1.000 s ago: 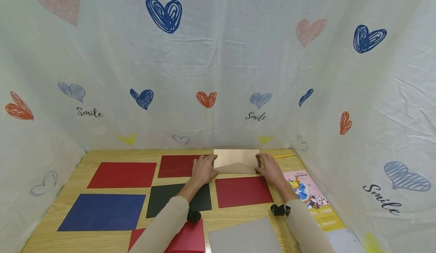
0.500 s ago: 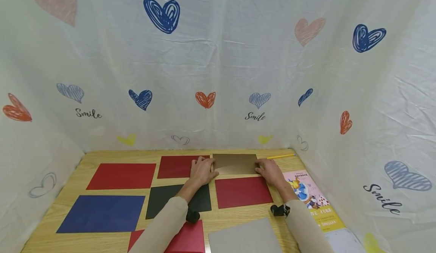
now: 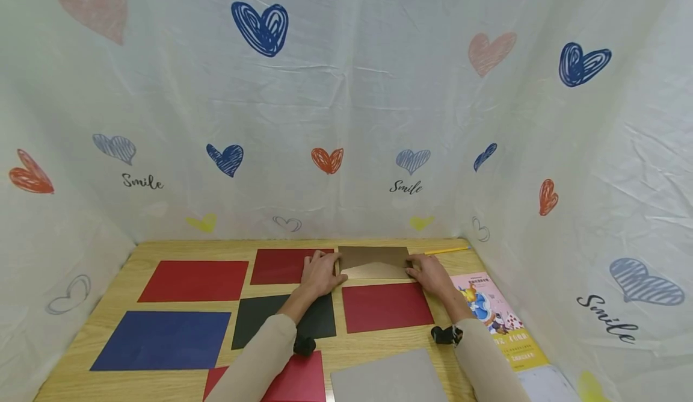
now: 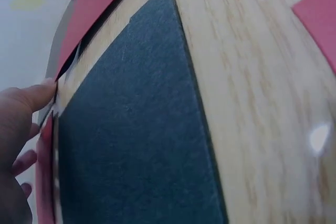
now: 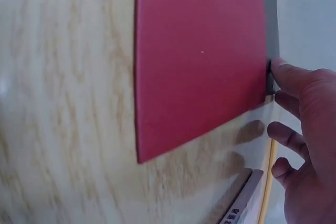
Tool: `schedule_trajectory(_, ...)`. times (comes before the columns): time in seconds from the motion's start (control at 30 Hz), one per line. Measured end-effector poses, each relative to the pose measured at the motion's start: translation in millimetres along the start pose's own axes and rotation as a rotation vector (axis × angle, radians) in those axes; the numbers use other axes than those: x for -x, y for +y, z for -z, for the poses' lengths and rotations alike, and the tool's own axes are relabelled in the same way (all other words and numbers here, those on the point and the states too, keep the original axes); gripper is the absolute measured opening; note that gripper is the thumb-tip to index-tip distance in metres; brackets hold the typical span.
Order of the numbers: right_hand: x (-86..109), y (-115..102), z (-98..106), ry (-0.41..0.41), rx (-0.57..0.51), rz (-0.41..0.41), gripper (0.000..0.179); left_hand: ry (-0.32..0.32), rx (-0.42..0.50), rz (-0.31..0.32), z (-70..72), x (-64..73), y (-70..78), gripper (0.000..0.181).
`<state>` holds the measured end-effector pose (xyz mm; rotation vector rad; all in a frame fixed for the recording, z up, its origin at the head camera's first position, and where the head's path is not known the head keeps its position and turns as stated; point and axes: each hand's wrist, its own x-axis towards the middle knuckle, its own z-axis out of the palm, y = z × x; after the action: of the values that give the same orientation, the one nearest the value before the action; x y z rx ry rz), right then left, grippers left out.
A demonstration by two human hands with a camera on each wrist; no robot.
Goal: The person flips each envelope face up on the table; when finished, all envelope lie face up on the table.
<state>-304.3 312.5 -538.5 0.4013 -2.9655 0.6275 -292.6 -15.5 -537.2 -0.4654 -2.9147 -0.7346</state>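
A shiny brown card point(image 3: 373, 259) lies at the back of the table, a pale reflection across its near part. My left hand point(image 3: 319, 272) holds its left edge, reaching over a dark red card point(image 3: 281, 266) and a blackish card point(image 3: 258, 318). At the right edge, my right hand point(image 3: 430, 274) grips with thumb and index finger. The right wrist view shows that thumb point(image 5: 286, 72) at the brown card's corner, just past the crimson card point(image 5: 202, 56); the other fingers are loosely bent. In the left wrist view, the left thumb point(image 4: 39, 94) meets the brown card's near edge.
At left lie a red card point(image 3: 193, 281) and a blue card point(image 3: 162, 340). Nearer me are another red card point(image 3: 300, 378) and a grey card point(image 3: 390, 378). A yellow pencil point(image 3: 446, 250) and an illustrated book point(image 3: 492, 312) lie at right. A heart-printed curtain point(image 3: 346, 101) surrounds the table.
The brown card's far edge has come down from a raised tilt to the table, and its surface looks darker. Both hands have stayed at its sides, nearly unmoved.
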Motion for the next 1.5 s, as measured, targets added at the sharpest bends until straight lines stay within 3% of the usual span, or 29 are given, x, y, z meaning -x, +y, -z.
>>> schedule_trajectory(0.23,13.2,-1.2,21.7,-0.036,-0.170,-0.038,0.043,0.028,0.065,-0.102,15.5,11.1,-0.5,0.063)
schedule_trajectory(0.43,33.1,-2.3,40.3,-0.070,-0.150,0.022,0.040,-0.034,0.040,-0.220,26.0,32.7,2.7,0.066)
schedule_trajectory(0.63,56.3,-4.1,41.2,-0.143,-0.107,0.058,0.042,-0.114,-0.085,-0.320,23.4,53.5,10.2,0.074)
schedule_trajectory(0.8,67.3,-5.8,33.2,-0.192,0.013,0.118,0.051,-0.147,-0.185,-0.356,14.3,61.3,14.1,0.077)
schedule_trajectory(0.97,73.8,-5.3,28.8,-0.212,0.061,0.152,0.055,-0.161,-0.241,-0.380,8.7,63.5,15.5,0.080)
schedule_trajectory(1.3,76.0,-4.8,25.8,-0.241,0.030,0.153,0.053,-0.171,-0.304,-0.371,11.4,63.7,13.4,0.097)
schedule_trajectory(1.5,79.3,-2.8,26.9,-0.301,-0.031,0.136,0.065,-0.164,-0.329,-0.391,12.3,62.6,13.4,0.095)
